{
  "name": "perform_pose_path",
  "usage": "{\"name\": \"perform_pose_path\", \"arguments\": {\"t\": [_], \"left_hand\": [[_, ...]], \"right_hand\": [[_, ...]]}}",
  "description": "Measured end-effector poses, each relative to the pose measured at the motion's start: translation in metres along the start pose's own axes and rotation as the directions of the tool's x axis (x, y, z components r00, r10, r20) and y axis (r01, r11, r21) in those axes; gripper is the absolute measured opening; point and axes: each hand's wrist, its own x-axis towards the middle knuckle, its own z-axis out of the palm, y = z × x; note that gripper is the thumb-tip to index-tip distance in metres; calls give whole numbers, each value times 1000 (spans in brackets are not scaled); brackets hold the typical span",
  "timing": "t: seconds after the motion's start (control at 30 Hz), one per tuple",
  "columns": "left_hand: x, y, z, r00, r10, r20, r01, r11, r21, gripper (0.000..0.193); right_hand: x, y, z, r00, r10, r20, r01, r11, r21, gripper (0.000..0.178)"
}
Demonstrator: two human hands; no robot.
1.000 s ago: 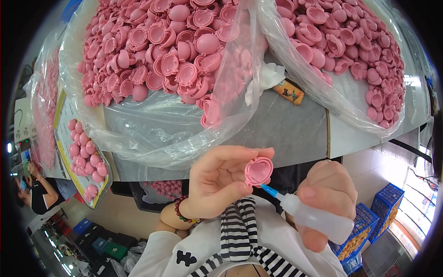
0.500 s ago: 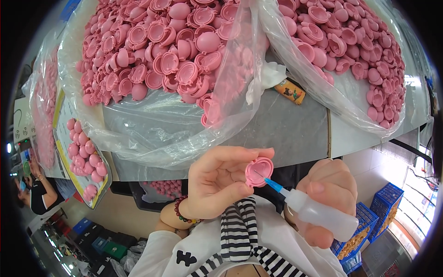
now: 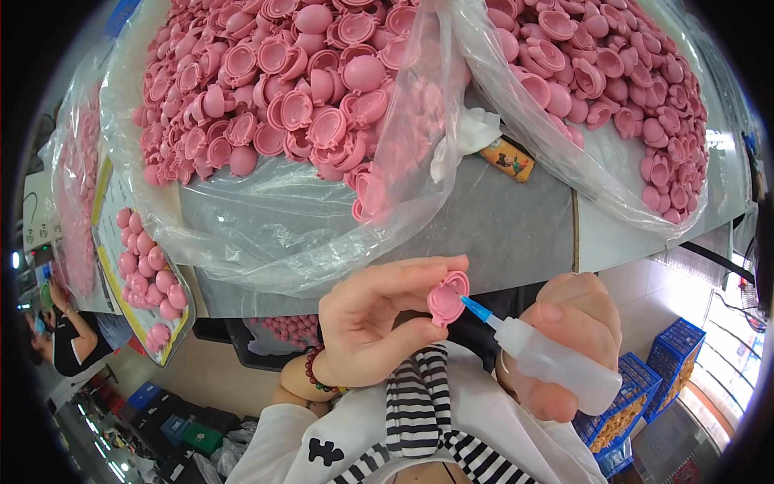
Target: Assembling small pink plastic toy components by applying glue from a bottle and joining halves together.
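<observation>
My left hand [image 3: 372, 319] pinches a small round pink plastic case [image 3: 447, 298] between thumb and fingers, its hollow inner side turned toward the right. In my right hand [image 3: 576, 335] is a translucent squeeze bottle [image 3: 556, 363] with a blue needle tip [image 3: 477, 309]. The tip points left and reaches the case's rim; whether it touches cannot be made out. Beyond my hands, a clear plastic bag [image 3: 266, 202] lies open under a heap of pink cases [image 3: 282, 89], some closed and some open.
A second bag holds more pink cases [image 3: 597, 64] at the right. A small orange packet [image 3: 508, 160] lies between the bags on the grey table [image 3: 500, 230]. At left is a tray [image 3: 172, 339] of pink pieces. Blue crates [image 3: 677, 347] stand lower right; another person [image 3: 72, 335] is far left.
My left hand has shifted slightly left and tilted the pink case. The needle tip has drawn back from the case's middle toward its right rim.
</observation>
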Motion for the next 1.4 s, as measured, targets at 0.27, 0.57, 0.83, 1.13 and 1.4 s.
{"name": "perform_pose_path", "arguments": {"t": [0.27, 0.57, 0.83, 1.13, 1.4], "left_hand": [[0, 4, 3, 962, 273, 12, -219, 745, 630, 36], [0, -12, -4, 954, -74, 290, 280, 560, -779, 36], [-3, -15, -5, 939, -199, 280, 344, 573, -744, 42], [2, -9, 1, 931, -330, 154, 357, 740, -569, 35], [7, 1, 4, 922, -332, 197, 383, 725, -572, 40]], "right_hand": [[-1, 13, -7, 999, -37, -5, 37, 979, 201, 63], [13, 42, -6, 894, 430, 129, -403, 895, -192, 40], [55, 91, -88, 982, 187, 24, -100, 626, -773, 31], [31, 54, -63, 897, 437, -63, -430, 834, -345, 32], [7, 28, -39, 846, 482, 231, -297, 783, -546, 37]]}}
